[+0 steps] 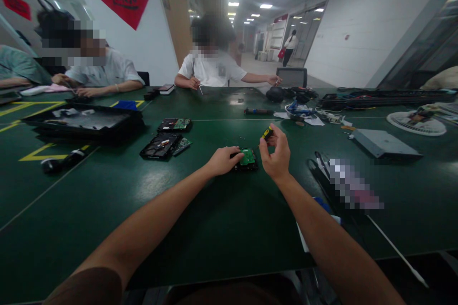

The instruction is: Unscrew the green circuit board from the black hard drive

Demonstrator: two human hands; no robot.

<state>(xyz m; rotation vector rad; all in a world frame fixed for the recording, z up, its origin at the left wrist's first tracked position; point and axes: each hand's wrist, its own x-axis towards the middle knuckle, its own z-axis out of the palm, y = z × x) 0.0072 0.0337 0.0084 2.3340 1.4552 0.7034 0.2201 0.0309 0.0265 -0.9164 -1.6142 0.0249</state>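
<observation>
The left hand [223, 160] lies flat on the near-left edge of a small hard drive [245, 159], fingers curled together over its black frame and pressing it to the dark green surface [200, 228]. The drive sits in front of the person, green circuit board [247, 156] facing up, between the two hands. The right hand [275, 155] is raised just beside the drive's right edge, fingers pinched on a small yellow-and-black screwdriver [267, 133] held above the drive's far corner; the tip is too small to make out.

A few tiny screws [239, 139] lie scattered on the surface just beyond the drive. To the left lie two more opened drives [161, 146] [175, 125] and a loose board, with a flat black tray [84, 121] farther left. To the right rest a grey metal box [384, 143], a pair of black-handled tools [318, 164], and a white bowl of small parts [296, 110]; a dark-handled screwdriver [258, 111] lies well beyond the drive. Nothing stands between the hands and the drive.

Across the surface two other people in white shirts sit working, one [213, 69] opposite and one [103, 74] at far left.
</observation>
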